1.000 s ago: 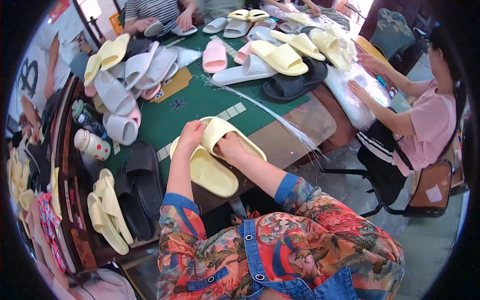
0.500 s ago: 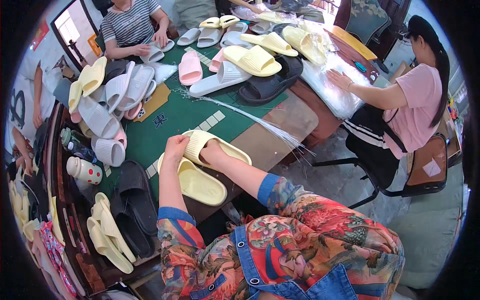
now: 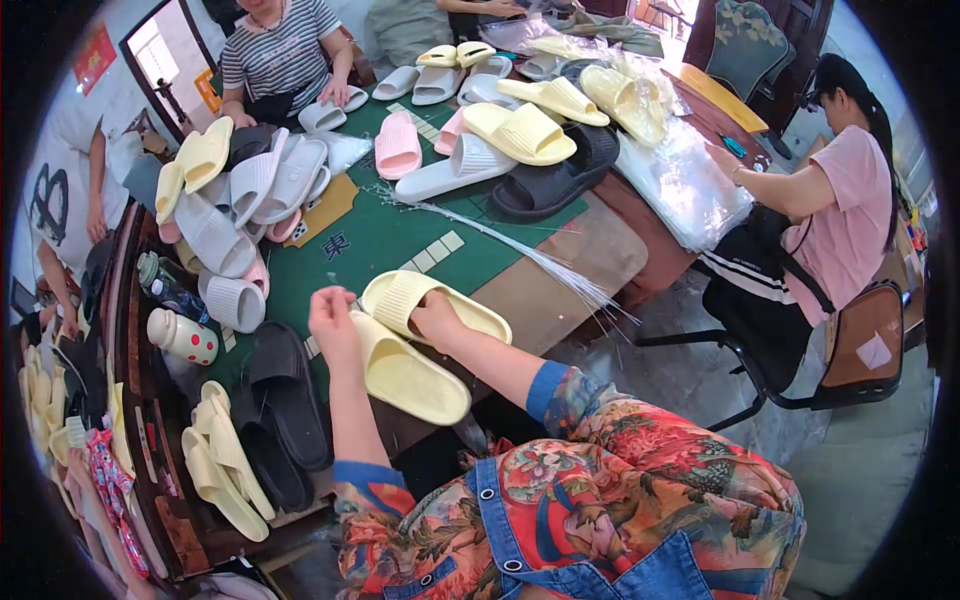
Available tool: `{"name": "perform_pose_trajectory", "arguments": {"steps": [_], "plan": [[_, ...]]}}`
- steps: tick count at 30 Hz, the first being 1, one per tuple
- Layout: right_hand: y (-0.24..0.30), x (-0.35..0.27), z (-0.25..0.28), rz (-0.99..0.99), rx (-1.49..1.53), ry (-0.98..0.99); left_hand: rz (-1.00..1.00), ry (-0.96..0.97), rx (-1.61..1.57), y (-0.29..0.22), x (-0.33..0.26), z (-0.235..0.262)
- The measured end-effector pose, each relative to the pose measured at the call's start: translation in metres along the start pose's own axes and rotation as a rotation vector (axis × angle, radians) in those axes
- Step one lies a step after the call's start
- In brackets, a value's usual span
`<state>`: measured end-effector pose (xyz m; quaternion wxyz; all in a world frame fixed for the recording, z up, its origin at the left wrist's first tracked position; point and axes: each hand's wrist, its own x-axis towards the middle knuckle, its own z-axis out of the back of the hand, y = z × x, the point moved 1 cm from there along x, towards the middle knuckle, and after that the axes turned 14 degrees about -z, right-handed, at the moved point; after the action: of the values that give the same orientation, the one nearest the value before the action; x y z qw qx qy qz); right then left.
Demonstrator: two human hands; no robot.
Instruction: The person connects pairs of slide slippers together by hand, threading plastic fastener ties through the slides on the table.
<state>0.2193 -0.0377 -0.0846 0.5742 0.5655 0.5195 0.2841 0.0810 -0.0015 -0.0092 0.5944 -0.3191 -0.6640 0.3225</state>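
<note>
Right hand (image 3: 437, 322) grasped the right yellow slipper (image 3: 467, 305) by its strap (image 3: 401, 298), ideally steadily; left hand's (image 3: 335, 320) grip was unclear.

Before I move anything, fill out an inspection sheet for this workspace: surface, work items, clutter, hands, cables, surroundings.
Surface: green tabletop with printed white tile shapes; tan-brown patch at one corner.
Work items: pair of pale yellow slippers, close together at the near edge.
Clutter: grey slippers piled at left, pink slippers, black slippers, clear plastic bags, white red-dotted bottle.
Left hand: beside the pair, fingers curled; any grip unclear.
Right hand: fingers under one slipper's strap.
Cables: nothing seen; thin white strands lie bundled across the table.
Surroundings: person in pink seated at right, person in stripes across the table.
</note>
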Motion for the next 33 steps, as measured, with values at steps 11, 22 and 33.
{"name": "perform_pose_trajectory", "arguments": {"steps": [11,22,33], "plan": [[0.036,-0.091,0.033,-0.443,0.403,0.261,0.292,-0.165,-0.372,0.007,-0.051,0.021],[0.101,-0.076,0.016,0.849,-0.705,0.188,-0.112,0.046,0.015,-0.009,-0.063,0.004],[0.055,-0.026,-0.014,0.141,-0.341,0.355,0.249,-0.167,-0.248,0.003,-0.058,0.008]]}}
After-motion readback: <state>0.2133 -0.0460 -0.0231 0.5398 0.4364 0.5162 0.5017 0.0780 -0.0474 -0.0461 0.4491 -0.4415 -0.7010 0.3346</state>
